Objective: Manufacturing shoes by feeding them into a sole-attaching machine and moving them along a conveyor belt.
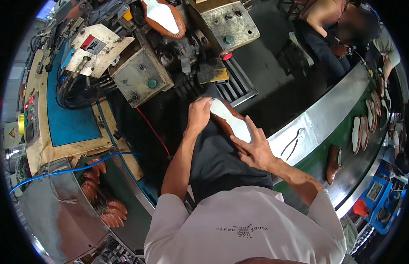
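Note:
A brown leather shoe (230, 119) with a white sole side facing up lies slantwise above my lap, held in both hands. My left hand (198, 115) grips its far left end, fingers closed at the edge. At the near right end, my right hand (259, 148) is wrapped round the shoe, its thumb and fingers on opposite sides. Ahead of me, a second brown shoe (164, 18) with a white underside sits in the machine. To the right, pincers (294, 143) lie on a metal ledge (310, 127).
Machine boxes with green buttons (138, 79) stand ahead. On the right, a green conveyor (314, 169) carries a brown shoe (333, 165) and several more shoes. Brown leather pieces (112, 213) lie at left beneath a blue hose (77, 169). A co-worker (329, 31) sits far right.

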{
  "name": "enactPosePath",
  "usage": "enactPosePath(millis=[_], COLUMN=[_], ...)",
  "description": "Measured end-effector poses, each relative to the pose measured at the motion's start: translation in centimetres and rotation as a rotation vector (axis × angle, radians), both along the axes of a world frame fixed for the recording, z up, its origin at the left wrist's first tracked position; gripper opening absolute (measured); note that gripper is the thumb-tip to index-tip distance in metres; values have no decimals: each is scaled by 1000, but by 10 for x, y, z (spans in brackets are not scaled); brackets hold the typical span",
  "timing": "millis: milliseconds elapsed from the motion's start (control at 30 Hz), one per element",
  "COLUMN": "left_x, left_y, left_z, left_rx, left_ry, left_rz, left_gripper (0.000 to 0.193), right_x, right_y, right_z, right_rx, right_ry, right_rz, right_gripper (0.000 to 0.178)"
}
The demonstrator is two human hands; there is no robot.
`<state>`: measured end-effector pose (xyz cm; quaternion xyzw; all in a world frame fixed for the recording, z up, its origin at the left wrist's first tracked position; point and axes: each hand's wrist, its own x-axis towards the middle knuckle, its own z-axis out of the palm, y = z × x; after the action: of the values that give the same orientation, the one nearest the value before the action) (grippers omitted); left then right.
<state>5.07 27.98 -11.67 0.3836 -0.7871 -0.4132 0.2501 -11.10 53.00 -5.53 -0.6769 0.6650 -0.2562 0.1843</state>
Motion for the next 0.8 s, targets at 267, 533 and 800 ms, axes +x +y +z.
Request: enactPosePath(millis=[267, 533, 800], left_x=[-2, -30, -49], left_y=[-10, -132, -125], left_z=[-17, -133, -127], left_rx=[389, 349, 352], left_ry=[69, -116, -222], left_rz=[-17, 494, 310], left_gripper=[32, 74, 51], right_x=[-11, -10, -26], right_y=[-6, -12, -12], right_z=[5, 14, 15], right_rx=[109, 137, 71], right_ry=[-34, -29, -151], right_rz=[-38, -62, -162], right_gripper=[75, 76, 72])
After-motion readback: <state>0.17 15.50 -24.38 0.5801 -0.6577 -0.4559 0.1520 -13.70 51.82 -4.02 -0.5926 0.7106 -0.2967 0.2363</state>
